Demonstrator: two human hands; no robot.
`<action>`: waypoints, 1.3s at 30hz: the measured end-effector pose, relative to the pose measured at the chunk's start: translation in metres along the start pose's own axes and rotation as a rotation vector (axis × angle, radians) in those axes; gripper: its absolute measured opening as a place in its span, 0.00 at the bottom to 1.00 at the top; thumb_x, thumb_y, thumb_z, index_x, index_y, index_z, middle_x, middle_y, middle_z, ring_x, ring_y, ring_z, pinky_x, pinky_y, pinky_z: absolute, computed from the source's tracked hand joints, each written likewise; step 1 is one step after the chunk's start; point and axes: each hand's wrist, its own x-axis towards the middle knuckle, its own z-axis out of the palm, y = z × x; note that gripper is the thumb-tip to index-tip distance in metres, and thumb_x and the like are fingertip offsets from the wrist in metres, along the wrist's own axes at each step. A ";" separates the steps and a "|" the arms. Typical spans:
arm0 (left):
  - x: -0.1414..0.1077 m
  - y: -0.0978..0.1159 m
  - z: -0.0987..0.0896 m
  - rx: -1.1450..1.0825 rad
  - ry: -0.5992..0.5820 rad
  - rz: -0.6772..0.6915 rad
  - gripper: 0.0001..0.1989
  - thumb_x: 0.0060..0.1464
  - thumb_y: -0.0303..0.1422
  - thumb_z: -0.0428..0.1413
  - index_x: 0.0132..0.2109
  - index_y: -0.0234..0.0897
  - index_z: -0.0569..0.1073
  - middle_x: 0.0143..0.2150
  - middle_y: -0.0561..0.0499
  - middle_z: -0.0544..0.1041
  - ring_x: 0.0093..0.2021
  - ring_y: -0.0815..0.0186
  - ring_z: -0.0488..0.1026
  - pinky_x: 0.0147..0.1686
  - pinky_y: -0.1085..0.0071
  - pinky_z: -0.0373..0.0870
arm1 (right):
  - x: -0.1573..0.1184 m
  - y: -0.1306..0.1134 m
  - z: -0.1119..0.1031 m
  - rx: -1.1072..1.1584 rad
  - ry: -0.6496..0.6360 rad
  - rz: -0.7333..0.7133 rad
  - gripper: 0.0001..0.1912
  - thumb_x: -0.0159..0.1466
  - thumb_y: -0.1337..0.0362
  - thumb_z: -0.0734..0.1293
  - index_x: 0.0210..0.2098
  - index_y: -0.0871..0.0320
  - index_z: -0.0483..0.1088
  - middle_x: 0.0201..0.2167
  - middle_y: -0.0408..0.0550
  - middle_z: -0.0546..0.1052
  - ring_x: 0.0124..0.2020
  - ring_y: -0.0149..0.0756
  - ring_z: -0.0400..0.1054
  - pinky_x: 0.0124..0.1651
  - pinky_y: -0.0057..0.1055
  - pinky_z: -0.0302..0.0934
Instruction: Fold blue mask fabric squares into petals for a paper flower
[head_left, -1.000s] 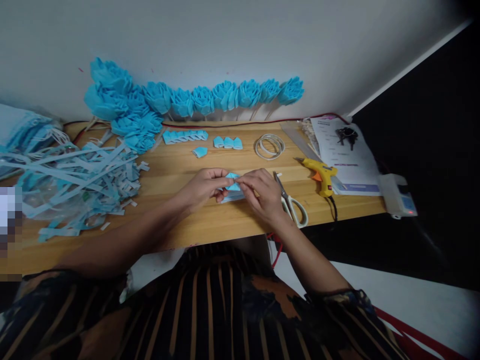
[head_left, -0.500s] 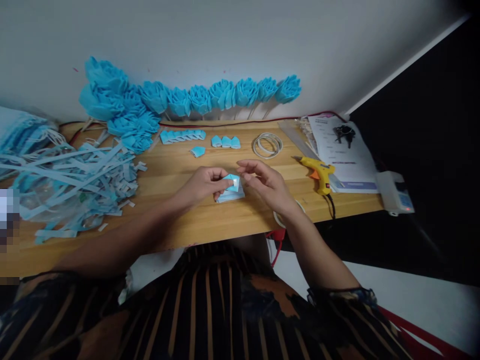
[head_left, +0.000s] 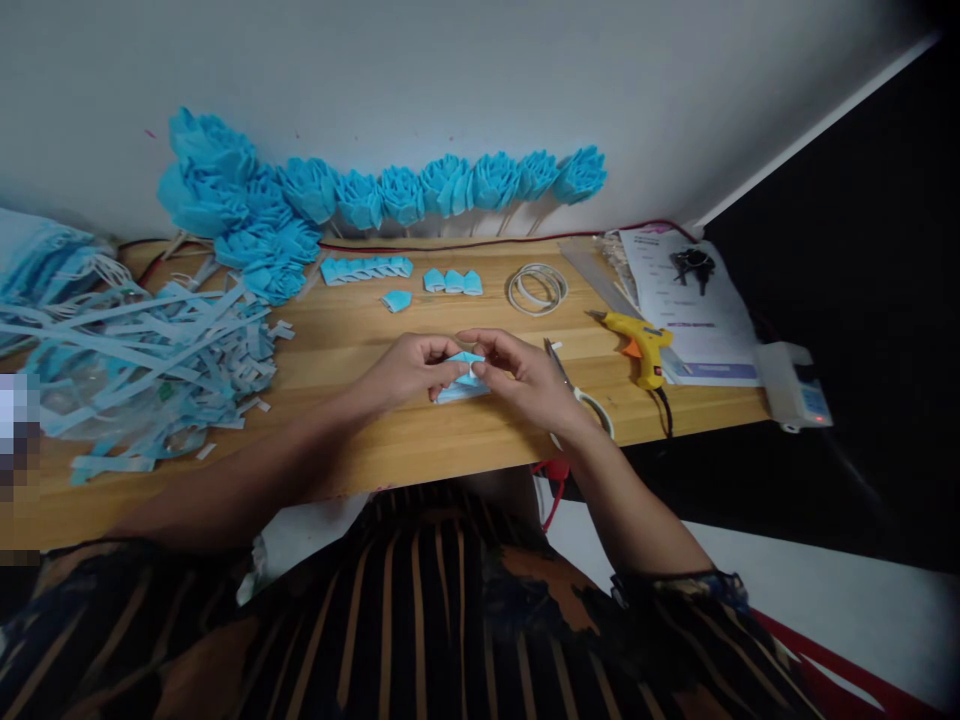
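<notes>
Between my hands is a small folded light-blue fabric petal (head_left: 468, 357) with a white patch on its face. My left hand (head_left: 424, 365) pinches its left side, thumb in front. From the right, my right hand (head_left: 521, 375) closes thumb and fingers on the same petal, partly covering the white patch. Just beneath lie flat pale-blue fabric pieces (head_left: 459, 393) on the wooden table (head_left: 360, 440). Scissors (head_left: 598, 408) with white handles rest by my right wrist, which hides part of them. Farther back are a lone folded petal (head_left: 397, 300) and two rows of folded petals (head_left: 366, 270).
Blue fabric flowers (head_left: 405, 193) on sticks line the wall. A heap of fabric strips (head_left: 157, 370) covers the left. To the right are rings of tape (head_left: 537, 289), a yellow glue gun (head_left: 637, 345) with its cord, a printed paper (head_left: 694, 310) and keys (head_left: 692, 266).
My right hand has moved left and down onto the petal and closed on it. The scissors now show more beside my right wrist. My left hand keeps its pinch.
</notes>
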 end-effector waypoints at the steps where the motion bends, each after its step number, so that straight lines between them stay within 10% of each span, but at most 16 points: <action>1: 0.000 0.001 0.000 -0.019 -0.013 0.001 0.11 0.54 0.35 0.60 0.28 0.35 0.71 0.21 0.56 0.70 0.22 0.74 0.66 0.24 0.76 0.63 | -0.001 0.000 0.001 -0.017 0.020 -0.005 0.19 0.67 0.60 0.66 0.56 0.53 0.74 0.38 0.44 0.74 0.37 0.33 0.68 0.41 0.32 0.64; 14: 0.001 0.000 0.008 -0.119 0.028 0.027 0.14 0.52 0.39 0.65 0.35 0.36 0.69 0.26 0.57 0.70 0.22 0.74 0.67 0.23 0.76 0.65 | -0.001 0.005 0.022 0.134 0.315 0.007 0.18 0.66 0.58 0.67 0.55 0.53 0.72 0.38 0.44 0.71 0.34 0.32 0.66 0.38 0.31 0.64; 39: -0.001 0.000 0.010 -0.022 0.147 0.054 0.13 0.51 0.41 0.61 0.36 0.36 0.72 0.27 0.56 0.70 0.24 0.73 0.65 0.25 0.75 0.65 | -0.005 0.018 0.023 0.176 0.307 0.089 0.23 0.62 0.55 0.69 0.56 0.54 0.73 0.38 0.45 0.76 0.36 0.34 0.67 0.43 0.34 0.66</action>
